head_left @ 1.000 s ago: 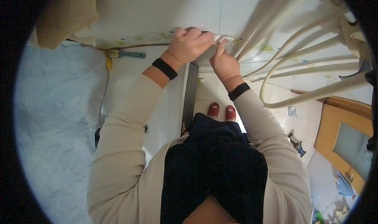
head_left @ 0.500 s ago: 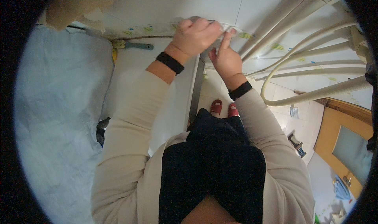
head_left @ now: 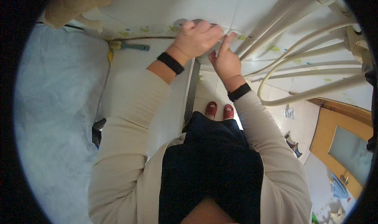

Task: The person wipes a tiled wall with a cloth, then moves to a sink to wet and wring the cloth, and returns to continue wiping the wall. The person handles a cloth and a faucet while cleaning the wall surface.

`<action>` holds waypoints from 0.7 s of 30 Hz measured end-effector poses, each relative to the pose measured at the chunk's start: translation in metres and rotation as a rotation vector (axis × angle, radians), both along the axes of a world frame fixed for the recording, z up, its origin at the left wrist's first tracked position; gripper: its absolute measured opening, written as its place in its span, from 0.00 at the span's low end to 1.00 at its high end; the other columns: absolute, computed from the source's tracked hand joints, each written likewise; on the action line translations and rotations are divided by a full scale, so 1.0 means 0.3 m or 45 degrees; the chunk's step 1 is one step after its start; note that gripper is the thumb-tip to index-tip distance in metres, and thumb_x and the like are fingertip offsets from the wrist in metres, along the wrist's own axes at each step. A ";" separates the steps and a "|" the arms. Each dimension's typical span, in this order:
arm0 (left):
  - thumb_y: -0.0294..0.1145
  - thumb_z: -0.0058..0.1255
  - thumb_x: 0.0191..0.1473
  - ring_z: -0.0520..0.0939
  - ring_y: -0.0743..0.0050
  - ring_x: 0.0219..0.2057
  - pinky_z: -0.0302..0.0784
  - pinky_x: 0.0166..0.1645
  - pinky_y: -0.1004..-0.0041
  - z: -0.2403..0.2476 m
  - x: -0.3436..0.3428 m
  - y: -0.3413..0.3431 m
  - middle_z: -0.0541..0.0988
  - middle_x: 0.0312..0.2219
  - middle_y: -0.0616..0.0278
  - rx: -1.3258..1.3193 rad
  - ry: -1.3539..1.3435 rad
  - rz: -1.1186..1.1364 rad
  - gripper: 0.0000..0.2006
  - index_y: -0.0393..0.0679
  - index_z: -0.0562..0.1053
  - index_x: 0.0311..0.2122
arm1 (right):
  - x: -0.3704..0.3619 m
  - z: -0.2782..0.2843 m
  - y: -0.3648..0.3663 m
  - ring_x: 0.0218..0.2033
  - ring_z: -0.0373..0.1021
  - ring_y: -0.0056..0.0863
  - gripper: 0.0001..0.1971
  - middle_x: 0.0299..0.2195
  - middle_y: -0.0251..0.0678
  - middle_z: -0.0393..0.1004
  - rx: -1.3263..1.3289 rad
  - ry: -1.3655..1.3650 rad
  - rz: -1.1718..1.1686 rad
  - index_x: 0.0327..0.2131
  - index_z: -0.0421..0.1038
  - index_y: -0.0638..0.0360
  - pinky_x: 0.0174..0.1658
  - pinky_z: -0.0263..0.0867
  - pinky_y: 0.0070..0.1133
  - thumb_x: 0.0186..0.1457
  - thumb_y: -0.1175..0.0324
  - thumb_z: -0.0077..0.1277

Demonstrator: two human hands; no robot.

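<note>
1. Whitish border strip printed with green leaves and small blue spots: a long, thin band running low across the smooth white wall, bowed by the lens. A fine straight seam in the wall meets it close to the fingers.
2. The strip lies directly beyond both hands: past the knuckles of the left hand and at the raised fingertip of the right hand. A pale patch by that tip is too blurred to make out.
3. The left hand is curled, back upward, against or just before the strip; its fingertips are hidden, so whether it grasps anything cannot be told.
4. The right hand has its forefinger straight and its thumb held apart. The other fingers are folded out of sight, so I cannot tell whether they hold something.
5. Left of the hands, a smooth, flat white table carries a brush with a slim grey-blue handle and pale yellowish bristles.
6. Farther left spreads a soft, creased, bluish-white sheet.
7. To the right, a ribbed-looking cream hose bends into a rounded loop near the right sleeve.
</note>
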State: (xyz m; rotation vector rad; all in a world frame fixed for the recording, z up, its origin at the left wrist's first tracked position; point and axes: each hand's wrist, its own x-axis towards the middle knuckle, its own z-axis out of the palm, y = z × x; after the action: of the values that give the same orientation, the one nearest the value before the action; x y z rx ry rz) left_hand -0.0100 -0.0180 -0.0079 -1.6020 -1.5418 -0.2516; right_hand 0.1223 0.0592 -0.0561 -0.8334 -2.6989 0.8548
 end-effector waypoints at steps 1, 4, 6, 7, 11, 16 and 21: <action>0.38 0.50 0.36 0.68 0.82 0.28 0.54 0.36 0.72 0.011 -0.024 -0.015 0.67 0.26 0.83 -0.018 0.001 -0.010 0.02 0.60 0.70 0.20 | -0.016 -0.003 -0.002 0.25 0.74 0.47 0.50 0.28 0.52 0.76 0.010 0.002 0.050 0.63 0.29 0.69 0.27 0.70 0.36 0.48 0.63 0.54; 0.37 0.50 0.37 0.68 0.82 0.28 0.54 0.35 0.74 0.010 -0.041 -0.021 0.67 0.25 0.83 -0.017 0.029 -0.077 0.02 0.60 0.70 0.20 | 0.002 -0.018 0.019 0.22 0.72 0.47 0.47 0.24 0.48 0.76 0.178 0.062 0.120 0.63 0.32 0.69 0.25 0.69 0.37 0.49 0.61 0.53; 0.37 0.49 0.38 0.68 0.82 0.28 0.54 0.35 0.73 -0.009 -0.023 0.004 0.67 0.25 0.82 -0.008 0.023 -0.154 0.01 0.59 0.71 0.21 | 0.049 -0.031 0.061 0.22 0.72 0.47 0.47 0.26 0.48 0.76 0.307 -0.010 0.106 0.63 0.32 0.67 0.25 0.69 0.37 0.49 0.62 0.52; 0.37 0.50 0.38 0.69 0.83 0.29 0.54 0.35 0.72 -0.030 0.003 0.032 0.69 0.28 0.84 -0.030 0.000 -0.155 0.02 0.59 0.72 0.22 | 0.070 -0.040 0.074 0.22 0.73 0.48 0.45 0.27 0.49 0.76 0.261 -0.003 0.042 0.64 0.33 0.65 0.25 0.69 0.37 0.50 0.62 0.51; 0.39 0.51 0.39 0.69 0.85 0.29 0.53 0.35 0.71 -0.081 0.071 0.103 0.72 0.31 0.86 -0.020 -0.060 -0.125 0.03 0.59 0.74 0.24 | 0.107 -0.061 0.094 0.24 0.73 0.49 0.43 0.29 0.54 0.76 0.070 0.008 -0.108 0.63 0.36 0.65 0.25 0.69 0.38 0.51 0.62 0.51; 0.39 0.49 0.39 0.68 0.85 0.28 0.53 0.33 0.72 -0.007 0.031 0.054 0.70 0.31 0.86 -0.144 0.088 -0.073 0.03 0.60 0.73 0.24 | 0.038 -0.051 0.035 0.24 0.74 0.48 0.46 0.29 0.53 0.76 -0.022 -0.043 0.003 0.61 0.34 0.74 0.24 0.69 0.36 0.51 0.58 0.53; 0.40 0.51 0.38 0.69 0.82 0.30 0.57 0.33 0.71 0.092 -0.035 0.002 0.71 0.31 0.84 -0.285 0.197 -0.096 0.04 0.59 0.74 0.24 | 0.013 -0.036 0.016 0.20 0.73 0.45 0.46 0.27 0.50 0.75 0.216 0.222 0.136 0.61 0.36 0.73 0.23 0.70 0.33 0.51 0.56 0.53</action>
State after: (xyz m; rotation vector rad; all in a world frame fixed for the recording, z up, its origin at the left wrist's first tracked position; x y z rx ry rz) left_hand -0.0206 -0.0173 0.0197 -1.8110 -1.4320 0.0060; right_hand 0.1262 0.0640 -0.0670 -0.5563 -2.6347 0.6728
